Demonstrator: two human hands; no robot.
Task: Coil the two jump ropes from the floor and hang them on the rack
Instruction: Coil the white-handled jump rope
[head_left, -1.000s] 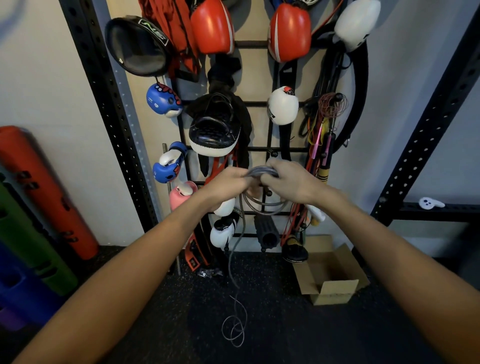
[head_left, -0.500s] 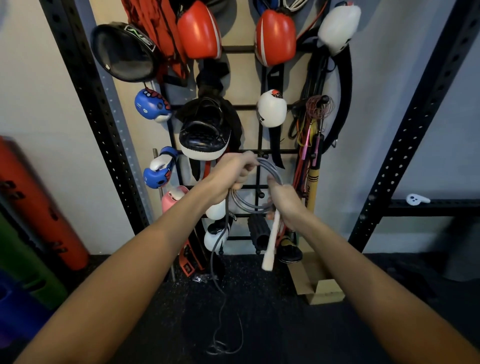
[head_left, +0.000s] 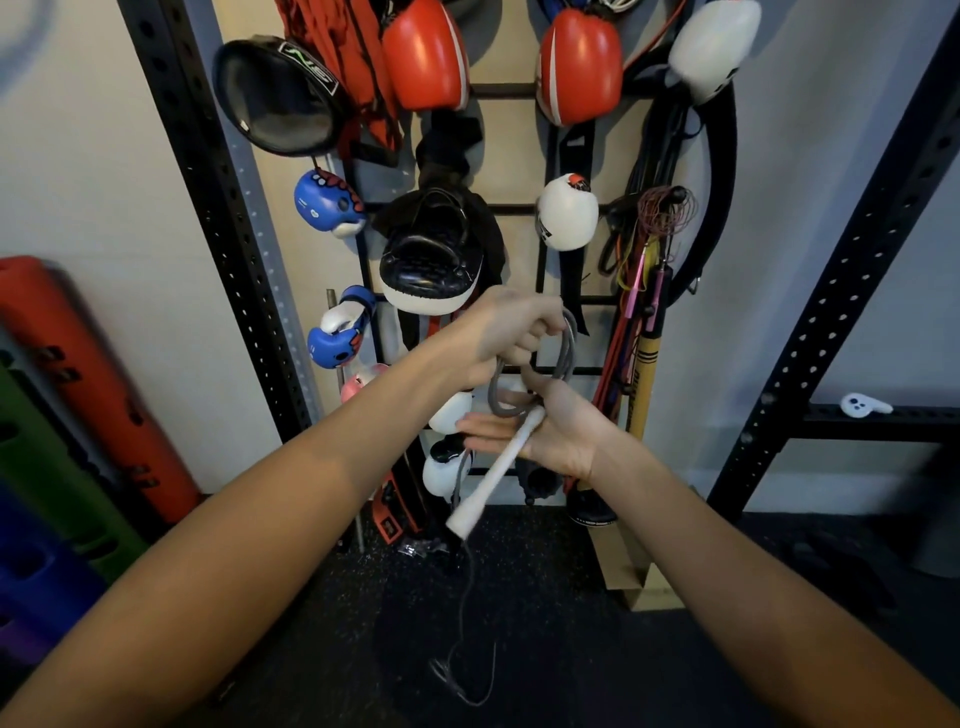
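Left hand (head_left: 511, 332) fisted on grey rope coil (head_left: 535, 374). Right hand (head_left: 550, 434) at five o'clock, fingers (head_left: 478, 431) spread, white handle (head_left: 498, 470) seemingly resting across palm.

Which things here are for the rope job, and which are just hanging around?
For the job:
grey jump rope, coiled in the left hand
its white handle, across the right hand
loose rope end on the floor
black rack

Just around:
red boxing gloves
white glove
black pad
cardboard box

Bare forearms, no sleeves, unadorned.
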